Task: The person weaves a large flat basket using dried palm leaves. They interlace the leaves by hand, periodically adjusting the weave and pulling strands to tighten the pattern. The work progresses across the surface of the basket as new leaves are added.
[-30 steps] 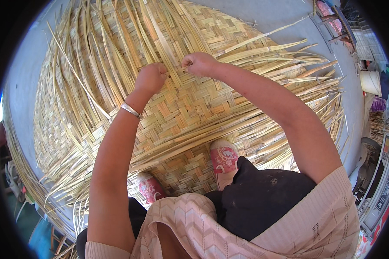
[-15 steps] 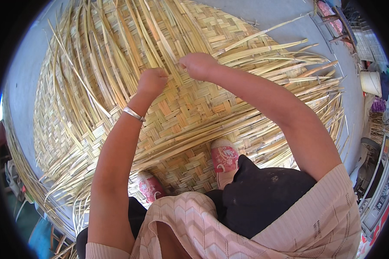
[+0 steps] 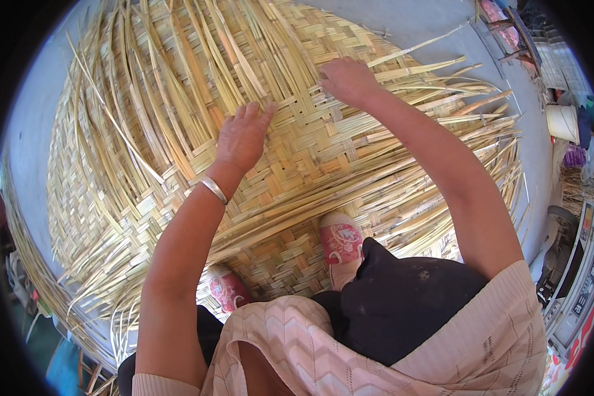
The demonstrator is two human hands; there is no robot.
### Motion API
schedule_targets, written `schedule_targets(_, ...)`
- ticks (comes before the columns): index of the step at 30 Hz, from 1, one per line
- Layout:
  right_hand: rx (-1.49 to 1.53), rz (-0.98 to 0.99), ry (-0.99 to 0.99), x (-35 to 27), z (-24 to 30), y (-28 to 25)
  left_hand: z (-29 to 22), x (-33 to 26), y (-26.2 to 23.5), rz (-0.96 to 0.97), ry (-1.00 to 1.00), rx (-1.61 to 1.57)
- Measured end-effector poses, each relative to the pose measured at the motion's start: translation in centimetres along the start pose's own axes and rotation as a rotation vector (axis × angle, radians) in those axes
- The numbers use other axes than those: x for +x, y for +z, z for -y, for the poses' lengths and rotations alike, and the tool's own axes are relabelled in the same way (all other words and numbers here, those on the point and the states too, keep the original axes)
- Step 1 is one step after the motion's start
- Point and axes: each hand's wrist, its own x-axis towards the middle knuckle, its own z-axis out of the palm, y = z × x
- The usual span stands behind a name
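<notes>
A large woven mat of pale bamboo strips (image 3: 297, 152) covers the ground beneath me, with several loose strip ends fanning out at its far and right edges. My left hand (image 3: 243, 135), a silver bangle on its wrist, lies flat on the weave with fingers together pointing away. My right hand (image 3: 345, 79) presses on the strips further away and to the right, fingers curled down onto them. Whether it pinches a strip I cannot tell. My two feet in pink shoes (image 3: 340, 239) stand on the near part of the mat.
Grey concrete ground (image 3: 435, 26) surrounds the mat. A white bucket (image 3: 561, 120) and coloured items sit at the right edge, with a metal rack (image 3: 508, 33) at the top right. Loose strip ends stick out along the left and lower-left rim.
Both hands have slid apart along the weave: the left one has flattened and dropped slightly, the right one has moved further right and away. The view has tilted a little.
</notes>
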Motion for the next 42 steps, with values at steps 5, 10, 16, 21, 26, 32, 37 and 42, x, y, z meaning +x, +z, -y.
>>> schedule_targets(5,0.024,0.146,-0.048,0.5,-1.5,-0.3,-1.0,1.2,-0.9,0.166,-0.025,0.020)
schedule_targets(10,0.036,0.207,-0.008,0.9,-0.9,-0.9,-1.4,1.9,-1.1,0.202,0.014,0.104)
schedule_targets(16,-0.034,0.310,0.058,1.2,-0.1,-0.8,-1.3,1.9,-0.6,0.174,0.100,0.167)
schedule_targets(21,0.094,0.172,-0.009,0.8,-0.9,-0.1,-1.6,1.8,-0.6,0.184,0.078,0.142)
schedule_targets(26,-0.049,0.168,0.009,-0.5,-1.8,-1.8,-2.1,1.5,-0.9,0.184,0.047,0.140)
schedule_targets(32,-0.168,0.209,0.041,-2.8,-3.8,-5.4,-2.5,1.8,-1.3,0.258,0.023,0.142)
schedule_targets(37,-0.230,0.080,0.036,-5.5,-3.7,-7.5,-2.2,1.9,-0.7,0.250,0.038,0.159)
schedule_targets(42,-0.222,-0.145,-0.106,-7.1,-0.8,-8.0,-2.0,1.4,0.5,0.155,0.034,0.216)
